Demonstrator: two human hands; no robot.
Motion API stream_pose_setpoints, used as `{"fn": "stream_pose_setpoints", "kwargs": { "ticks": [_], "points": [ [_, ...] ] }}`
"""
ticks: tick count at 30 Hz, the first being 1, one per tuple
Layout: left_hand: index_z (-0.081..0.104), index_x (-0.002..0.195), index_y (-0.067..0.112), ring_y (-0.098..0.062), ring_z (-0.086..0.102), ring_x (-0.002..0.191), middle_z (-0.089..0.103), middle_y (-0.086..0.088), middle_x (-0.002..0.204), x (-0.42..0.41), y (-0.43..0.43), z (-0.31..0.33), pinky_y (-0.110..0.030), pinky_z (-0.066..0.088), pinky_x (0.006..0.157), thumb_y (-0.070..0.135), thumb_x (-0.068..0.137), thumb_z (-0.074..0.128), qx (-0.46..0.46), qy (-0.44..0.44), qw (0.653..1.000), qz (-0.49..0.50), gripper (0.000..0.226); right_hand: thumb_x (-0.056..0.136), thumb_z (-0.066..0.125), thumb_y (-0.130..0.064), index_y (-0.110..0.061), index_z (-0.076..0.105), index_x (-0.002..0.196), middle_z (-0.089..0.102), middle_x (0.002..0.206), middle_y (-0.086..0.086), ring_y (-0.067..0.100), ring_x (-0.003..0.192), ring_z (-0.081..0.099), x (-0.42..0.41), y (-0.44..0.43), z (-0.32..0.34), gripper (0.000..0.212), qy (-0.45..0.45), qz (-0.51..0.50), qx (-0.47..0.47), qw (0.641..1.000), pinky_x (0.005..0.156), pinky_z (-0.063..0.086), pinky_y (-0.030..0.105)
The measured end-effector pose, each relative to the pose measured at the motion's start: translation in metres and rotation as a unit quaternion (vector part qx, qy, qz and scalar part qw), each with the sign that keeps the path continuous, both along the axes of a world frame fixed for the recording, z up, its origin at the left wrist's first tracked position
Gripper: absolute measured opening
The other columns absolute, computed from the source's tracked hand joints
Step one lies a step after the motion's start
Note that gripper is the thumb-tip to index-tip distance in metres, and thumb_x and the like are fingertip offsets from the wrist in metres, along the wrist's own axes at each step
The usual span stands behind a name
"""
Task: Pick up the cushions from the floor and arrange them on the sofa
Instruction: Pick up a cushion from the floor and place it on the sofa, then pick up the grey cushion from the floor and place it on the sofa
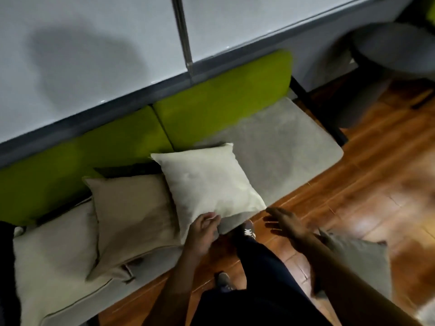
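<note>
While the white cushion (pixel 209 182) leans on the sofa (pixel 282 137) seat against the green backrest (pixel 221 97), left hand (pixel 203 229) pinches its lower edge, fingers clamped on fabric. Right hand (pixel 283 222) hovers just beside its corner, fingers apart, w/ nothing in it. Tan cushion (pixel 131 220) touches it at left; grey cushion (pixel 360 262) lies on the wood floor (pixel 376 161).

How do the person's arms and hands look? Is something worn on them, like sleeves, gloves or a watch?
Both forearms are bare up to the frame edge, with no sleeve in view. The left hand and right hand wear no gloves. I see no watch, ring or bracelet, though the picture is somewhat blurred. Below them, dark trousers and grey shoes show.
</note>
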State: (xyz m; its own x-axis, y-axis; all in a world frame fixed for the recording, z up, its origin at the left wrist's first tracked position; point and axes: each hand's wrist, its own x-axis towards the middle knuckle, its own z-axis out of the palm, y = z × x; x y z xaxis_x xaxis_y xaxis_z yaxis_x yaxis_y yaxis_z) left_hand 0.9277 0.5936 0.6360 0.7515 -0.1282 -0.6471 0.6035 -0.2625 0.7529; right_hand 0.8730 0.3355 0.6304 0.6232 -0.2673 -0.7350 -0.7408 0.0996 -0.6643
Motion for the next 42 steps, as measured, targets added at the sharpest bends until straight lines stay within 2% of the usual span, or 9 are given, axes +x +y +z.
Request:
{"fn": "stream_pose_setpoints", "kwargs": {
  "ticks": [5,8,12,17,20,26,32,37,42],
  "points": [
    [0.067,0.113,0.03,-0.016,0.069,0.105,0.071,0.001,0.12,-0.06,-0.041,0.006,-0.028,0.056,0.079,0.033,0.1,0.067,-0.002,0.014,0.989,-0.149,0.013,0.105,0.053,-0.036,-0.017,0.066,0.122,0.072,0.116,0.013,0.032,0.109,0.068,-0.1,-0.026,0.008,0.028,-0.012,-0.106,0.021,0.994,0.099,0.053,0.048],
    [0.066,0.116,0.033,-0.014,0.069,0.106,0.07,0.002,0.124,-0.089,-0.081,0.005,-0.029,0.058,0.082,0.04,0.1,0.067,0.019,-0.001,0.967,-0.253,0.018,0.105,0.051,-0.036,-0.019,0.066,0.119,0.07,0.116,0.012,0.031,0.109,0.067,-0.165,-0.055,0.016,0.026,-0.018,-0.176,0.018,0.984,0.1,0.052,0.048],
    [0.066,0.129,0.027,-0.012,0.07,0.107,0.069,0.004,0.124,-0.128,-0.139,0.004,-0.031,0.061,0.09,0.042,0.099,0.067,0.031,-0.005,0.942,-0.335,0.034,0.107,0.051,-0.031,-0.017,0.067,0.119,0.071,0.109,0.013,0.027,0.094,0.067,-0.24,-0.093,0.023,0.025,-0.02,-0.261,-0.003,0.965,0.079,0.055,0.036],
    [0.064,0.131,0.027,-0.012,0.068,0.111,0.068,0.003,0.127,-0.18,-0.216,0.001,-0.028,0.058,0.088,0.041,0.101,0.065,0.038,0.014,0.917,-0.397,0.033,0.107,0.051,-0.026,-0.011,0.066,0.121,0.069,0.105,0.018,0.031,0.093,0.063,-0.327,-0.148,0.018,0.025,-0.018,-0.336,-0.012,0.942,0.083,0.05,0.04],
    [0.063,0.131,0.027,-0.013,0.068,0.111,0.068,0.002,0.126,-0.219,-0.265,-0.003,-0.029,0.058,0.09,0.039,0.102,0.063,0.046,0.022,0.919,-0.391,0.031,0.106,0.052,-0.028,-0.013,0.067,0.121,0.072,0.111,0.019,0.03,0.095,0.066,-0.383,-0.191,0.013,0.026,0.001,-0.347,-0.005,0.938,0.084,0.051,0.039],
    [0.064,0.133,0.018,-0.02,0.07,0.11,0.072,-0.004,0.12,-0.285,-0.354,-0.026,-0.033,0.059,0.085,0.032,0.103,0.063,0.009,0.098,0.944,-0.314,0.032,0.104,0.056,-0.03,-0.013,0.067,0.116,0.072,0.1,0.012,0.026,0.091,0.066,-0.44,-0.279,-0.001,0.023,0.014,-0.345,-0.005,0.938,0.081,0.049,0.038],
    [0.063,0.13,0.018,-0.023,0.07,0.105,0.071,-0.008,0.119,-0.294,-0.442,-0.042,-0.038,0.058,0.088,0.028,0.104,0.063,-0.019,0.143,0.96,-0.24,0.028,0.104,0.055,-0.033,-0.02,0.068,0.115,0.074,0.102,0.011,0.025,0.092,0.069,-0.43,-0.36,-0.025,0.022,0.041,-0.307,-0.014,0.951,0.073,0.05,0.032],
    [0.06,0.137,0.019,-0.024,0.068,0.111,0.07,-0.006,0.123,-0.265,-0.496,-0.083,-0.041,0.058,0.093,0.035,0.104,0.061,0.001,0.176,0.949,-0.262,0.037,0.102,0.06,-0.032,-0.013,0.068,0.114,0.068,0.098,0.01,0.015,0.075,0.059,-0.409,-0.416,-0.065,0.024,0.084,-0.268,-0.04,0.959,0.06,0.044,0.023],
    [0.058,0.143,0.019,-0.023,0.067,0.114,0.069,-0.006,0.127,-0.223,-0.557,-0.154,-0.037,0.057,0.085,0.045,0.102,0.06,0.037,0.204,0.948,-0.243,0.048,0.097,0.064,-0.043,-0.024,0.07,0.105,0.073,0.103,0.01,0.023,0.09,0.068,-0.375,-0.485,-0.131,0.021,0.113,-0.259,-0.051,0.958,0.078,0.056,0.039]
  ]
}}
